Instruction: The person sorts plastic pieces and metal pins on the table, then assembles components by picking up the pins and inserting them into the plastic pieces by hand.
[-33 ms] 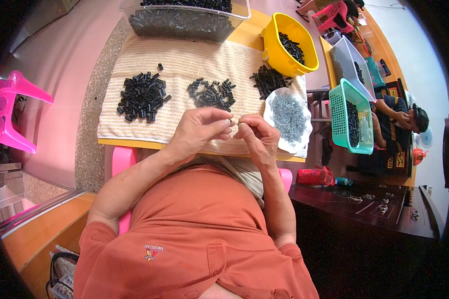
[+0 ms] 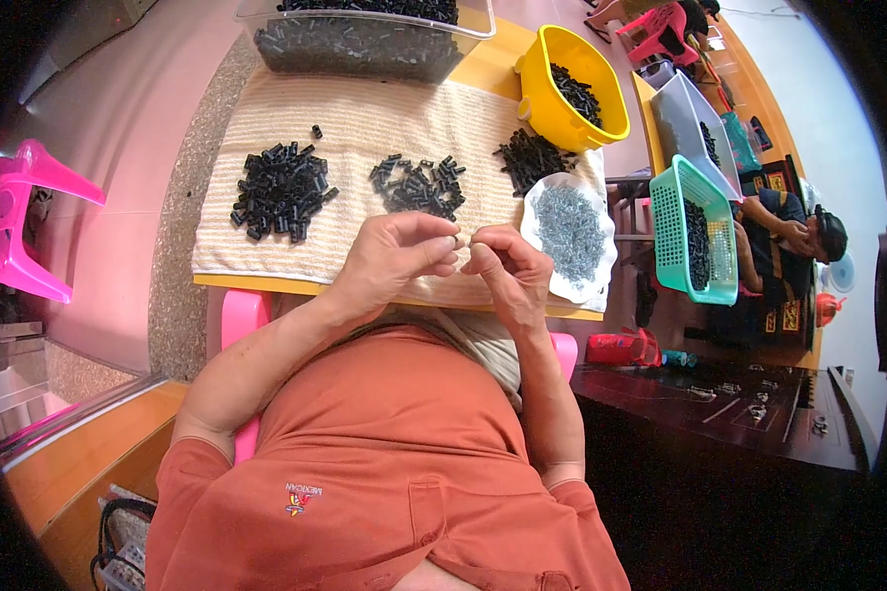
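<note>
Over the towel's near edge, my left hand [image 2: 396, 254] and my right hand [image 2: 514, 268] meet almost fingertip to fingertip. Each is closed in a pinch of thumb and forefinger. Whatever sits between the fingertips is too small to make out. Just beyond them lies a loose pile of small black tubular parts [image 2: 426, 187]. A denser heap of black tubes [image 2: 281, 192] is on the left, with one stray tube [image 2: 316, 131] above it. Beside my right hand stands a white scalloped plate [image 2: 601, 264] of small silvery metal pieces [image 2: 567, 229]. Thin black parts [image 2: 532, 163] are piled behind the plate.
A striped towel [image 2: 365, 113] covers the table. At its back are a clear bin [image 2: 355, 54] of black parts and a yellow tub [image 2: 537, 84]. Off to the right, a green basket [image 2: 668, 231] stands near another person [image 2: 788, 231]. A pink stool [image 2: 20, 222] is at left.
</note>
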The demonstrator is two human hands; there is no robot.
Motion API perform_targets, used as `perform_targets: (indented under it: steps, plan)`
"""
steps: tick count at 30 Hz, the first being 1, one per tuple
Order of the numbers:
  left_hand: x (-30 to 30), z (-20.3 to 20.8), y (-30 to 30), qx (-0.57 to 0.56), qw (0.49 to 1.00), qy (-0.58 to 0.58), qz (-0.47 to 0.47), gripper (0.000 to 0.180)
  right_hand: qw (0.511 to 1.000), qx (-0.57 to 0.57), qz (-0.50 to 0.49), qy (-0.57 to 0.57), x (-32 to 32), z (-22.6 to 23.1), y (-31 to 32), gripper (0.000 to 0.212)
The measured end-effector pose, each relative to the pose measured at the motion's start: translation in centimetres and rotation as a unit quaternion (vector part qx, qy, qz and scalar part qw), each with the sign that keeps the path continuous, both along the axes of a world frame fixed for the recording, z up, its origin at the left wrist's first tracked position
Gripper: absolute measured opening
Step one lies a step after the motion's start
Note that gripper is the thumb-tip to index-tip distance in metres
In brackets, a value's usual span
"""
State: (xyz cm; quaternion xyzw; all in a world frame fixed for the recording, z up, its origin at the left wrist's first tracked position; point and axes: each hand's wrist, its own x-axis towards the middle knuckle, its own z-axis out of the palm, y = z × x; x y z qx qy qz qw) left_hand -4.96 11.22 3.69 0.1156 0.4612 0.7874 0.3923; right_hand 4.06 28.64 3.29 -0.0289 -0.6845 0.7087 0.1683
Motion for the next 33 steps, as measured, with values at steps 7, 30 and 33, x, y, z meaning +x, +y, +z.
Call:
perform_targets:
  steps: [7, 30, 33]
  plan:
    - [0.01, 0.31, -0.12, -0.013, 0.999, 0.029, 0.0, 0.023, 1.0, -0.005, -0.001, -0.003, -0.04, -0.04, -0.05, 0.011]
    - [0.03, 0.33, -0.01, -0.008, 1.0, -0.026, 0.004, 0.027, 1.0, -0.002, -0.001, -0.007, -0.09, -0.04, -0.14, 0.012]
    - [0.07, 0.29, 0.02, -0.008, 1.0, -0.014, 0.015, 0.027, 1.0, -0.001, 0.001, -0.009, -0.13, 0.01, -0.17, 0.012]
